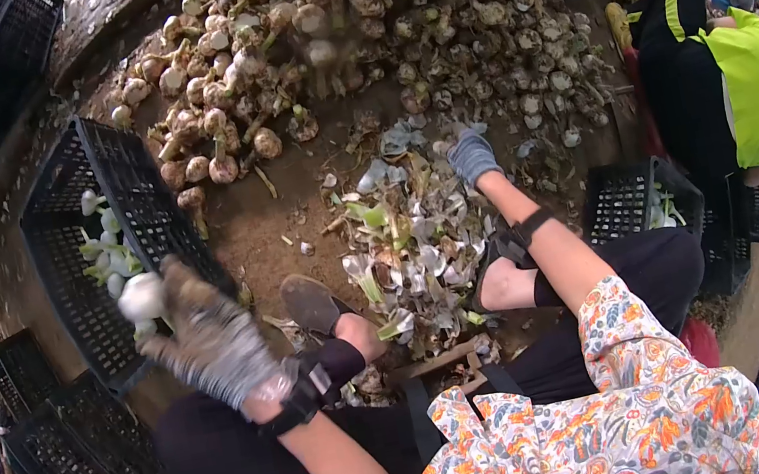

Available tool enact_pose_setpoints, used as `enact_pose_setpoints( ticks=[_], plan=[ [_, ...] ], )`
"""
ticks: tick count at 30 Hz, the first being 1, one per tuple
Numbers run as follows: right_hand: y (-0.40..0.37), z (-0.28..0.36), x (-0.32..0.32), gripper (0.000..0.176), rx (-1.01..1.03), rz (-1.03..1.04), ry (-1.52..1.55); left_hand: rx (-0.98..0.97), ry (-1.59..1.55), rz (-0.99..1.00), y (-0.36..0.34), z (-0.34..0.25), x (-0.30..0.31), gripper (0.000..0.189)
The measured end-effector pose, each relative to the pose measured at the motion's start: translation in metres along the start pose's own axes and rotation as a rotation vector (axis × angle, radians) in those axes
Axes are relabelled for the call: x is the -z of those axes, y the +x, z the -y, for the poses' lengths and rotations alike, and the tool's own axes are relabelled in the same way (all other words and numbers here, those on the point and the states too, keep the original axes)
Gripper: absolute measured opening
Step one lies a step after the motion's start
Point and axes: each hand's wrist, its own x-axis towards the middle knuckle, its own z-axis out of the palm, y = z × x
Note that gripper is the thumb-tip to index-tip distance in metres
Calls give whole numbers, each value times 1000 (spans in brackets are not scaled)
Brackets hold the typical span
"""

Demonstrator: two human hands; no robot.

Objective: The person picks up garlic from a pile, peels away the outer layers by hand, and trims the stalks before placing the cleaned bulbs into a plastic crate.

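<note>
My left hand (209, 333), in a dirty striped work glove, is at the near side of a black plastic crate (156, 190). A peeled white garlic bulb (142, 297) sits at its fingertips, slightly blurred. Inside the crate lie several cleaned white garlic bulbs (110, 252) with short green stems. My right hand (473, 157), in a blue-grey glove, reaches toward the far end of a heap of garlic skins and trimmings (418, 251). Its fingers look curled in; what they hold, if anything, is too small to make out.
A large pile of unpeeled garlic (343, 30) spreads across the ground ahead. Another crate (622, 199) with trimmed garlic stands at my right. A person in black and bright yellow (727, 74) sits beyond it. Stacked black crates (82, 452) are on the left.
</note>
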Motion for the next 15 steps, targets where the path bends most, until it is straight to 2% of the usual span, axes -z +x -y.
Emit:
enact_pose_setpoints(
  ticks=[1, 2, 3, 4, 6, 9, 12, 13, 14, 15],
  plan=[
    [14, 9, 0, 61, -97, -99, -164, -92, 95, -17, 2, -3, -1, 62],
    [29, 15, 0, 61, -93, -101, -164, -185, 189, -35, 5, -4, -3, 62],
    [43, 22, -1, 65, -98, -138, -158, -85, 196, 9, 3, 2, -6, 54],
    [57, 28, -1, 69, -105, -175, -152, -87, 196, 12, 5, 12, -2, 54],
    [82, 34, -9, 68, -128, -109, -147, 73, 290, -118, 8, 35, 9, 46],
    [110, 33, -32, 62, -155, -201, -125, 194, 300, -300, 3, 74, 16, 38],
    [132, 7, -60, 48, 74, -360, -504, 221, 414, -384, -1, 94, 31, 34],
    [97, 52, -13, 33, -118, -108, -187, 257, 448, -385, -1, 97, 37, 35],
    [99, 43, -13, 33, -119, -108, -187, 295, 480, -382, -1, 100, 40, 35],
    [101, 31, -9, 31, -19, -44, -310, 302, 513, -382, 0, 103, 39, 34]
  ],
)
